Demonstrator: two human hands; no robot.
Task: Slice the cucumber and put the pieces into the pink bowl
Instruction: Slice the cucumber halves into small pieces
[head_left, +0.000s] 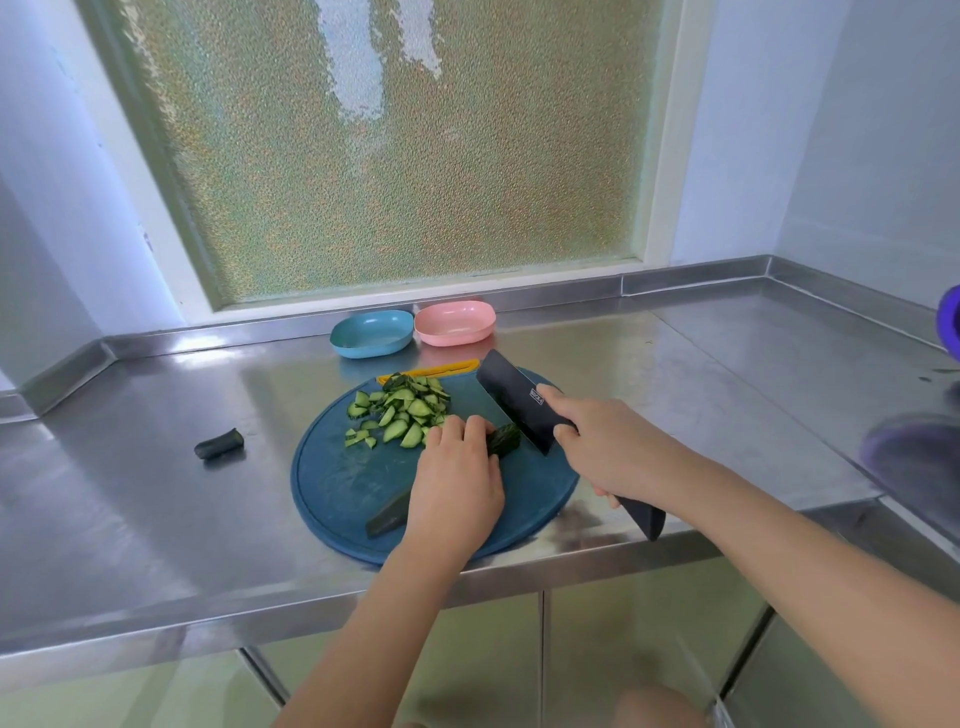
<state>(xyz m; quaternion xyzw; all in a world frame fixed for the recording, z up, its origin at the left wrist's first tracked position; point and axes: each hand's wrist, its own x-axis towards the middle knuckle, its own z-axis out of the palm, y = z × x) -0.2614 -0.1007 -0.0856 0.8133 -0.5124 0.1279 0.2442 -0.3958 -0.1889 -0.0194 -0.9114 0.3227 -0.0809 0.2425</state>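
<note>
My left grip (457, 478) curls over the cucumber (503, 440) on the blue board (332, 488), my right grip (602, 447) clasps the black knife (519, 400) (blade beside the cucumber's end), slices (400, 410) heaped beyond, pink bowl (453, 322) farther back.

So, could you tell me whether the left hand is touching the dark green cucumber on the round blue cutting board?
Touching. The head view shows the left hand lying over the cucumber, fingers curled on it.
</note>
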